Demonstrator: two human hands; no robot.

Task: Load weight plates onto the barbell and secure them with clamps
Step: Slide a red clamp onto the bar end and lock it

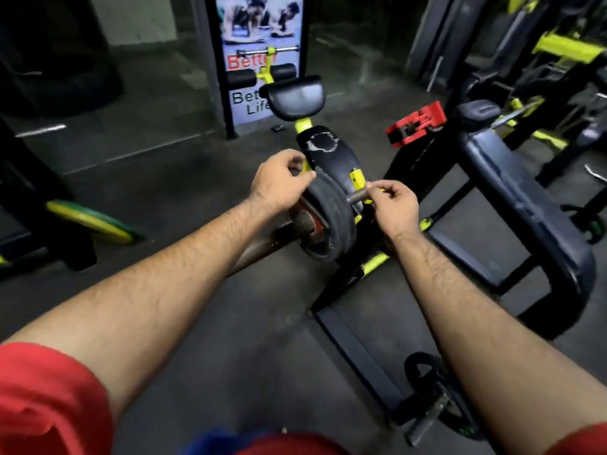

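Our right hand (392,205) has its fingers (377,187) curled around the bare end of the barbell sleeve (356,197), just outside the black weight plates (331,215), while our left hand (279,178) rests at the upper rim of the plates, its fingers loosely bent with the thumb touching the rubber; we cannot tell whether they truly grip it. The plates sit upright on the barbell (259,247), which slants low over the floor toward us, with a red inner collar just visible behind them. No clamp is on the sleeve yet: the red clamp (415,123) lies well apart, up on the black bench (512,192) to our right. We judge the main risk to be the plates sliding outward along the tilted bar once we let go to reach for the clamp, since nothing holds them. Our right fingers also sit close to the plate face and could be pinched if the plates shift. Behind the yellow machine frame, a poster (259,57) reads "Better" in red, then "Bet… Life", partly hidden.
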